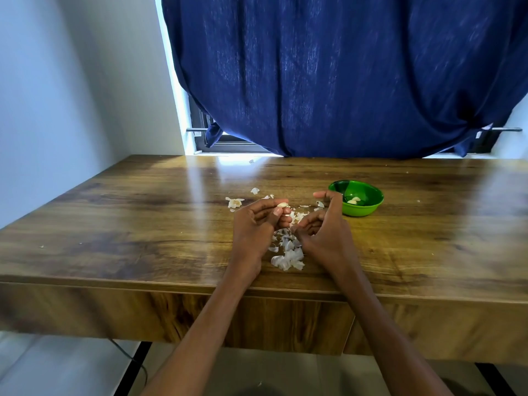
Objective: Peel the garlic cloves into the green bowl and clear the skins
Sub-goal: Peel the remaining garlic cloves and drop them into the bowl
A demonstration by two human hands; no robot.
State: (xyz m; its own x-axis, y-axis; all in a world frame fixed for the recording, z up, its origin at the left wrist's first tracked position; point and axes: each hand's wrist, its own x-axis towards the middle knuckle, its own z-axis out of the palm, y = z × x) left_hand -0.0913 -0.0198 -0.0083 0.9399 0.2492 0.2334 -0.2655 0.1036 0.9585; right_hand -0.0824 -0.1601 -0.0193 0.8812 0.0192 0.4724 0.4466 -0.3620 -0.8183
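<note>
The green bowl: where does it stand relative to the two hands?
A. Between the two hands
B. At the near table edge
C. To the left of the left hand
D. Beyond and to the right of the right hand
D: the green bowl sits just beyond and to the right of the right hand, away from the left hand.

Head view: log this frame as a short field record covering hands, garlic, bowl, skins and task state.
left hand: pinches a pale garlic clove at its fingertips
right hand: loosely curled beside the left; nothing visibly held
small round green plastic bowl: on the brown wooden table, beyond the right hand; holds peeled cloves
papery white garlic skins: scattered on the table between and beyond the hands
task state: peeling under way; skins not cleared
</note>
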